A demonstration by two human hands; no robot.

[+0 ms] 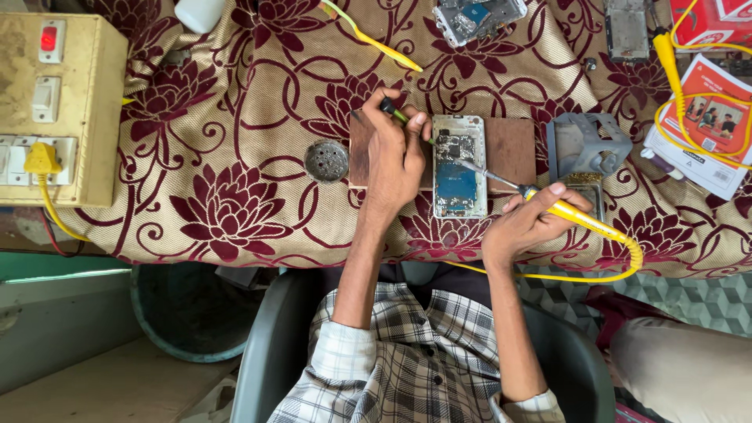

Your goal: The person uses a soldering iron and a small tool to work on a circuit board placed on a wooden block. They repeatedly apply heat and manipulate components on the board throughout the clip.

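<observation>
Soldering job on an opened phone [459, 166], which lies flat on a brown wooden board [513, 145] on the flowered cloth over the table [235, 157].

Right hand [526, 223] has its fingers [554, 190] clamped round the yellow iron [565, 210], pen-style, with the metal tip slanting up-left onto the middle of the phone, about where the upper circuit area meets the blue part. Left hand [394, 157] rests on the board just left of the phone, fingers pinched shut on a thin dark tool with a green bit [395, 112], maybe tweezers, can't tell. Its point reaches the phone's upper left edge.

For doing this well, I'd say: keep both wrists planted like they are, touch only the one joint with the tip, and hold the part steady with the left tool so nothing slides. Also watch the yellow cord [619, 262] looping off the table edge, since a snag would jerk the tip.

So the phone sits between the two hands, touched by both tool tips, not by bare fingers as far as I can see.
</observation>
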